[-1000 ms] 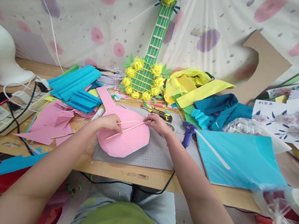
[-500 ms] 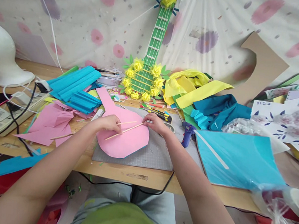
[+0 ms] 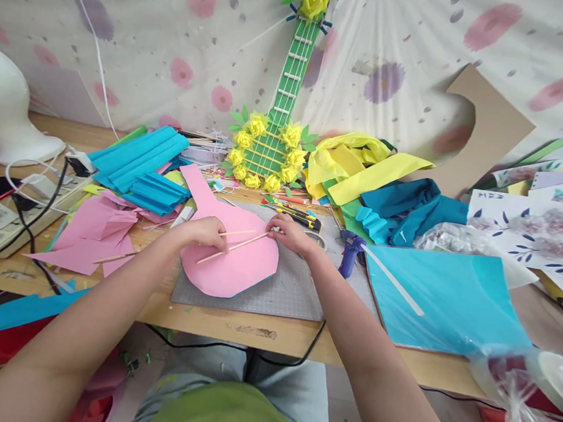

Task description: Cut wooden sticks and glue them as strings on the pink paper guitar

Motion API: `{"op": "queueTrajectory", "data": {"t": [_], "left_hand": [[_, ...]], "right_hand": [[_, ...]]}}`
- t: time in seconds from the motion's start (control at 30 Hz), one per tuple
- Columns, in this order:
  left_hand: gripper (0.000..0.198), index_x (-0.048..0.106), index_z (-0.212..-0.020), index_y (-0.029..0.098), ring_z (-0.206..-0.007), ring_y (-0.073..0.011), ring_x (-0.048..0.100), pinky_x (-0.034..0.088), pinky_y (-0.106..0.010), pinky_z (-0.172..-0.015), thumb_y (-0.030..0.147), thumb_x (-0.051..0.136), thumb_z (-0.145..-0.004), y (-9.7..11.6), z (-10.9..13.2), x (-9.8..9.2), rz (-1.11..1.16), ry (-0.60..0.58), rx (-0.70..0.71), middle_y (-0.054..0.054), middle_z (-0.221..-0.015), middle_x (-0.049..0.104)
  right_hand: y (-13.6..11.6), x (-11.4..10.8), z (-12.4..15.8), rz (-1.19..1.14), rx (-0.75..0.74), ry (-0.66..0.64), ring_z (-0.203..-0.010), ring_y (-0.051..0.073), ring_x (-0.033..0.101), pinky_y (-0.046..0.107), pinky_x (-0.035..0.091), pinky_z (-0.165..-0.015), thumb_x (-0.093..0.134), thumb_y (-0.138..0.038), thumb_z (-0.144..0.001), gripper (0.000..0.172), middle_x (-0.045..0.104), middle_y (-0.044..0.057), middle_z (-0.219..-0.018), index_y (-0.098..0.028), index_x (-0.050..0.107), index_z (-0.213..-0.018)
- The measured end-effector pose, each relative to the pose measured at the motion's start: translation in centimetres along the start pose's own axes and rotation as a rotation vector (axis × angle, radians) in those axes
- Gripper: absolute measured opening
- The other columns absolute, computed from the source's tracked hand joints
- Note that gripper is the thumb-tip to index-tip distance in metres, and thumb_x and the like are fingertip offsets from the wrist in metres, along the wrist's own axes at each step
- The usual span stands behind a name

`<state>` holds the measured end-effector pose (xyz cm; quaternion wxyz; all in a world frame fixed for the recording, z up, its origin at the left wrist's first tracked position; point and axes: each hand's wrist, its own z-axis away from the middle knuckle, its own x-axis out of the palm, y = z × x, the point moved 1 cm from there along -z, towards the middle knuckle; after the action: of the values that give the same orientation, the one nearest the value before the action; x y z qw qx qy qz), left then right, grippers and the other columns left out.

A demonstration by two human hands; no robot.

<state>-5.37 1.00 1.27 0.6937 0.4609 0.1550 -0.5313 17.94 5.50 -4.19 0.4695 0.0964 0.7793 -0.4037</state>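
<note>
A pink paper cutout (image 3: 234, 276) shaped like a small guitar, with a blue underside showing at its lower edge, lies on a grey cutting mat (image 3: 297, 300). Over its body, a long thin wooden stick (image 3: 245, 244) runs at a slant. My right hand (image 3: 287, 232) pinches the upper right end of that stick. Fingers of my left hand (image 3: 207, 232) close on a shorter wooden stick (image 3: 241, 233) just above it, and their tips also touch the long one. The fingers partly hide both sticks.
Behind stands a green paper guitar (image 3: 286, 97) with yellow flowers. A purple glue gun (image 3: 350, 253) and yellow-black cutter (image 3: 305, 220) lie right of the cutout. Pink paper scraps (image 3: 98, 229) and a power strip (image 3: 24, 217) are left; a blue sheet (image 3: 448, 296) is right.
The view has shifted very slightly. Both hands keep their hold, and the sticks stay in nearly the same place on the pink cutout.
</note>
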Motion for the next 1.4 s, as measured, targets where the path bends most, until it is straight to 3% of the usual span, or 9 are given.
{"op": "queueTrajectory", "data": {"t": [0.3, 0.43, 0.53, 0.63, 0.8, 0.97, 1.07, 1.17, 1.4], "left_hand": [[0.018, 0.059, -0.059, 0.017, -0.045, -0.0085, 0.033, 0.022, -0.022, -0.044, 0.033, 0.060, -0.051, -0.4, 0.2, -0.1, -0.015, 0.012, -0.001, 0.004, -0.046, 0.040], [0.026, 0.060, -0.072, 0.016, -0.054, -0.0112, 0.045, 0.030, -0.021, -0.048, 0.038, 0.058, -0.057, -0.3, -0.2, -0.7, 0.018, 0.171, 0.053, 0.002, -0.061, 0.054], [0.032, 0.061, -0.081, 0.016, -0.062, -0.0138, 0.050, 0.035, -0.022, -0.053, 0.041, 0.043, -0.072, 0.5, -1.1, -1.3, 0.064, 0.397, 0.095, -0.001, -0.070, 0.058], [0.035, 0.060, -0.085, 0.016, -0.070, -0.0146, 0.052, 0.038, -0.023, -0.061, 0.031, 0.030, -0.080, 1.9, -2.0, -1.6, 0.085, 0.552, 0.185, -0.003, -0.078, 0.060], [0.028, 0.057, -0.078, 0.016, -0.077, -0.0156, 0.052, 0.038, -0.025, -0.068, 0.027, 0.032, -0.081, 4.3, -3.5, -1.2, -0.048, 0.553, 0.352, -0.004, -0.081, 0.059], [0.021, 0.060, -0.083, 0.016, -0.081, -0.0162, 0.051, 0.039, -0.026, -0.071, 0.027, 0.043, -0.077, 5.4, -5.6, -1.6, -0.107, 0.675, 0.302, -0.006, -0.088, 0.059], [0.020, 0.062, -0.084, 0.017, -0.079, -0.0149, 0.053, 0.040, -0.024, -0.070, 0.028, 0.050, -0.072, 5.8, -6.6, -1.6, -0.140, 0.567, 0.347, -0.004, -0.086, 0.060], [0.019, 0.064, -0.081, 0.018, -0.078, -0.0147, 0.054, 0.040, -0.024, -0.071, 0.020, 0.050, -0.069, 6.4, -6.9, -1.1, -0.270, 0.407, 0.419, -0.002, -0.084, 0.063], [0.023, 0.068, -0.076, 0.020, -0.087, -0.0182, 0.055, 0.038, -0.027, -0.080, 0.012, 0.050, -0.066, 8.2, -9.2, -0.9, -0.543, 0.402, 0.430, -0.006, -0.088, 0.065]], "right_hand": [[-1.4, -0.9, 0.4, 0.046, -0.023, -0.026, -0.093, 0.017, 0.044, 0.031, 0.036, -0.085, 0.053, -0.016, -0.076, 0.007, 0.050, 0.005, -0.089, -0.017, 0.059, -0.079], [-1.8, -1.8, 1.5, 0.013, -0.013, 0.023, -0.088, 0.015, 0.046, 0.030, 0.038, -0.082, 0.050, -0.018, -0.078, 0.007, 0.050, 0.004, -0.088, -0.017, 0.056, -0.078], [-1.6, -2.1, 2.5, -0.009, 0.123, 0.145, -0.083, 0.014, 0.047, 0.028, 0.039, -0.077, 0.046, -0.018, -0.079, 0.008, 0.048, 0.005, -0.088, -0.016, 0.054, -0.078], [-1.3, -1.6, 3.4, 0.015, 0.296, 0.266, -0.081, 0.014, 0.047, 0.028, 0.040, -0.076, 0.045, -0.018, -0.079, 0.007, 0.047, 0.005, -0.087, -0.016, 0.052, -0.078], [-0.6, -0.5, 4.1, 0.040, 0.399, 0.318, -0.085, 0.016, 0.048, 0.029, 0.041, -0.077, 0.044, -0.019, -0.079, 0.007, 0.048, 0.006, -0.089, -0.018, 0.051, -0.079], [1.4, 0.0, 4.8, 0.022, 0.771, 0.625, -0.085, 0.022, 0.051, 0.038, 0.042, -0.076, 0.038, -0.021, -0.079, 0.012, 0.046, 0.013, -0.097, -0.017, 0.050, -0.082], [2.3, 1.0, 5.2, -0.068, 0.719, 0.736, -0.081, 0.022, 0.052, 0.039, 0.042, -0.073, 0.037, -0.022, -0.079, 0.014, 0.047, 0.012, -0.093, -0.018, 0.048, -0.086], [2.3, 2.0, 5.5, -0.047, 0.767, 0.732, -0.088, 0.024, 0.050, 0.042, 0.040, -0.077, 0.034, -0.023, -0.079, 0.014, 0.047, 0.015, -0.095, -0.018, 0.046, -0.086], [0.9, 2.1, 5.4, 0.082, 0.769, 0.729, -0.097, 0.025, 0.045, 0.042, 0.037, -0.082, 0.031, -0.020, -0.081, 0.014, 0.047, 0.016, -0.098, -0.016, 0.043, -0.088]]}}
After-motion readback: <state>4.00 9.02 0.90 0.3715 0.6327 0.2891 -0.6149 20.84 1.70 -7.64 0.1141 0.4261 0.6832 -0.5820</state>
